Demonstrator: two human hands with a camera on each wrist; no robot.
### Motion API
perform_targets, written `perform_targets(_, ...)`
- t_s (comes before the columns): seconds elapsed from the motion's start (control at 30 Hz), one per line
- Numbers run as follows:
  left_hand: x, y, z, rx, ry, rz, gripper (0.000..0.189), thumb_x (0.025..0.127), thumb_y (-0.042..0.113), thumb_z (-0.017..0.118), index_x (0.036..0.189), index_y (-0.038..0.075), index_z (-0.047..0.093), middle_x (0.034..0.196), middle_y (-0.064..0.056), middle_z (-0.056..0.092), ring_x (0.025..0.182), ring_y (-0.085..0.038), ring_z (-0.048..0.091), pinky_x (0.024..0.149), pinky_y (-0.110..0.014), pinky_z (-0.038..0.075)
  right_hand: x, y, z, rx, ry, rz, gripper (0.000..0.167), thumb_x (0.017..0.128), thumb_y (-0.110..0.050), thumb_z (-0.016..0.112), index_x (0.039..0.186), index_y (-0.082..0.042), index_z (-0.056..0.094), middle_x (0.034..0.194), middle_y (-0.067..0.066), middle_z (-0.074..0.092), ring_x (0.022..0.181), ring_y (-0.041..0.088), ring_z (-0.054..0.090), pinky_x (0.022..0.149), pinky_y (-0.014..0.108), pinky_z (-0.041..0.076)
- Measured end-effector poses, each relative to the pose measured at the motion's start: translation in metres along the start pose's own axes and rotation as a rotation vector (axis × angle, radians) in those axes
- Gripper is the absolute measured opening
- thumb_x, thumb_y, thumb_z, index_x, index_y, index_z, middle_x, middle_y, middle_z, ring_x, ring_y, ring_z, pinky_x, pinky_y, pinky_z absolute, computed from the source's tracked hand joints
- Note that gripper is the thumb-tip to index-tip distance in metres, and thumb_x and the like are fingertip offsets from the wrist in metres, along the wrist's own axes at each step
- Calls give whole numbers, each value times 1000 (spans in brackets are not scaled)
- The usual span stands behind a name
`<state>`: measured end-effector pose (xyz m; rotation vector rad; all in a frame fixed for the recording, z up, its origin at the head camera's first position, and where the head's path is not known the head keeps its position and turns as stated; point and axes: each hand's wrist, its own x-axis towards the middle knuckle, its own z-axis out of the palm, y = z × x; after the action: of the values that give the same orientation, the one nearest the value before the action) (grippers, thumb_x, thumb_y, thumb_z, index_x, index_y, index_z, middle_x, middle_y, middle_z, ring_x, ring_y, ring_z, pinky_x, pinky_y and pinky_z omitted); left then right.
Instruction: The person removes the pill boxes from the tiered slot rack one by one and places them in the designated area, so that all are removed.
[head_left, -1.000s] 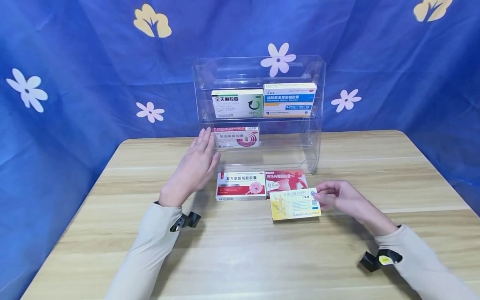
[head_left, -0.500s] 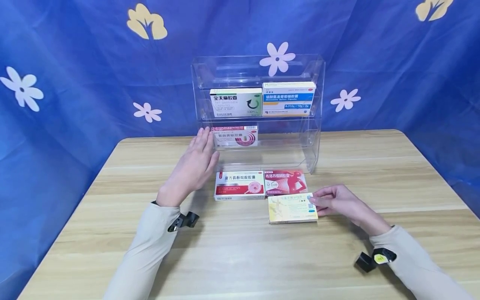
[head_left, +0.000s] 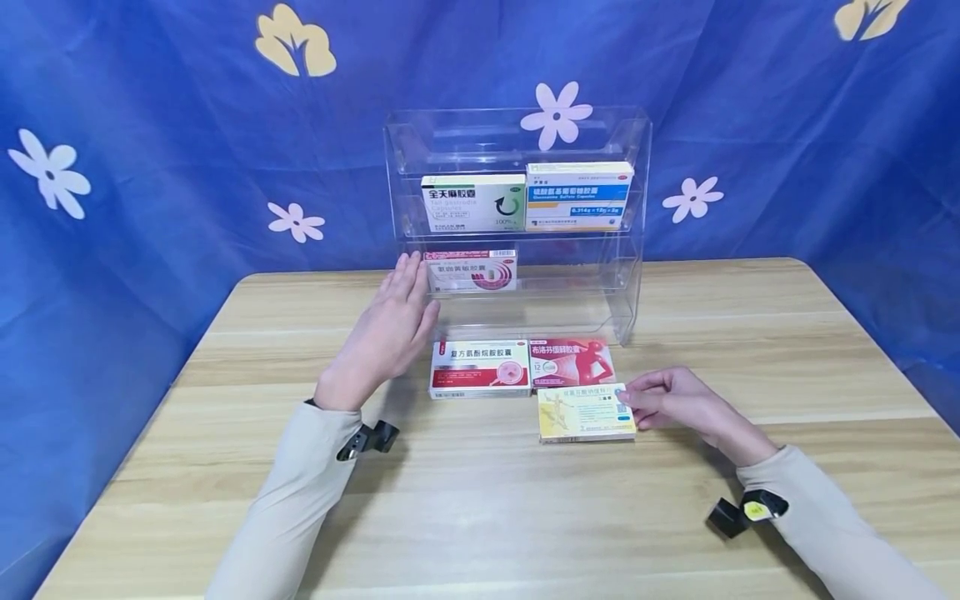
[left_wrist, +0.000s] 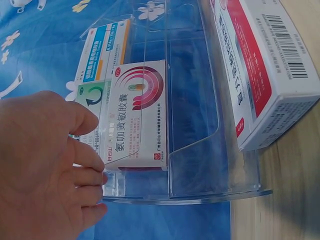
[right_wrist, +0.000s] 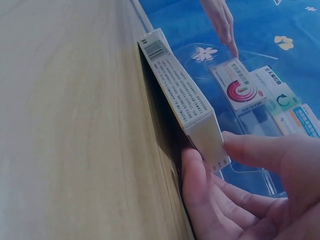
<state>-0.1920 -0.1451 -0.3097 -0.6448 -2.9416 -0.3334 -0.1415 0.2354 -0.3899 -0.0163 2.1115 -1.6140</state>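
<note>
My right hand (head_left: pixel 678 406) pinches the right end of a yellow-and-white medicine box (head_left: pixel 585 414), thumb on one face and fingers behind, as the right wrist view shows. The box tilts low over the table, just in front of a red medicine box (head_left: pixel 572 363). My left hand (head_left: pixel 382 325) lies with straight fingers along the left side of a clear acrylic display rack (head_left: pixel 630 312), fingertips right at its edge. Beside those fingertips, a white-and-pink medicine box (left_wrist: pixel 137 115) stands in the rack's middle tier.
A red-and-white medicine box (head_left: pixel 480 369) lies left of the red one, before the rack. In the tier above stand a green-and-white box (head_left: pixel 474 204) and a blue-and-white box (head_left: pixel 577 197). A blue flowered curtain (head_left: pixel 187 167) hangs behind the wooden table (head_left: pixel 480 517).
The right hand has brought the yellow-and-white box slightly down and toward me, uncovering more of the red box. The left hand keeps its place at the rack.
</note>
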Motion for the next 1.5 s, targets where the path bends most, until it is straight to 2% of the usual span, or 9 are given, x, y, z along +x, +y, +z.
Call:
perform_targets(0.33,2,-1,2,-2,3,-4,61,105,29,28,150,-10,11,158,-25,4,146,-35,-1,120,-45,3,2,-2,1,-63,-2,22,40,90,-16,68,113,16,59,82,8,70,69,15,64,66,27,59)
perform_targets(0.8,2,-1,2,2,15,-9,64,105,33,31,150,-9,13,158,-26,6,146,-36,1,120,-44,4,3,-2,4,-44,17,23,37,89,-15,69,110,14,61,81,9,71,67,16,65,66,31,60)
perform_targets(1.07,2,-1,3,-5,-3,-18,66,105,36,31,150,-9,13,158,-24,2,147,-35,-1,120,-43,1,2,-4,4,-23,39,30,41,95,-21,63,112,15,58,80,13,67,68,19,67,68,33,60)
perform_targets(1.17,2,-1,3,-6,0,-14,66,105,37,29,150,-9,12,158,-24,2,147,-36,0,120,-43,1,-1,-13,-1,-35,100,-26,40,96,-20,60,114,16,57,82,16,68,69,19,68,69,33,60)
perform_targets(1.33,2,-1,3,-15,6,-14,66,105,38,28,150,-8,12,158,-24,4,147,-34,-2,120,-43,2,0,-41,-6,-64,208,-136,40,98,-20,58,114,16,57,91,24,68,73,21,70,71,33,60)
perform_targets(1.5,3,-1,1,-9,5,-7,64,106,34,28,150,-9,12,158,-24,3,146,-35,-1,120,-43,2,8,-66,-2,-178,280,-246,38,96,-25,61,113,9,63,98,22,69,81,24,71,75,31,59)
